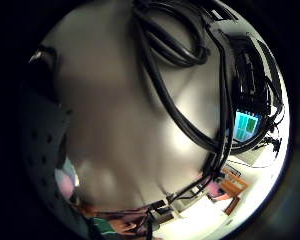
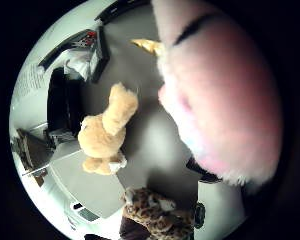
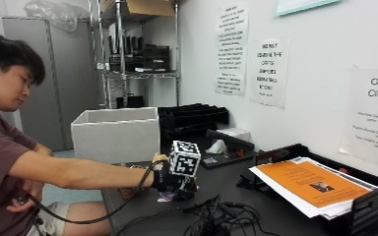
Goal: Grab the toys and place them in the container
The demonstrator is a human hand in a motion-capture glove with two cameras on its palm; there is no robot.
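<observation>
On the dark table (image 3: 287, 216), against the white wall, a grey fabric container (image 3: 117, 135) is standing open-topped at the far left end, with black file racks (image 3: 192, 115) being seen just behind it. A black paper tray (image 3: 372, 201) is holding an orange sheet (image 3: 303, 179) on a stack of white paper at the right end, well apart from the container. Between the 2, the person's arm is being stretched out over the table, and the gloved right hand (image 3: 169, 182) is being held low above the surface, just in front of the container. A pink plush toy (image 2: 225, 95) with a gold horn is being pressed close against the palm in the thumb side view, and a bit of pink is showing under the hand from outside; the fingers appear to be curled round it, though they are mostly hidden. Near it on the table, 1 tan plush toy (image 2: 107, 132) is lying beside the container's grey wall (image 2: 90, 187), and 1 leopard-spotted toy (image 2: 157, 212) is lying just beside that same wall.
</observation>
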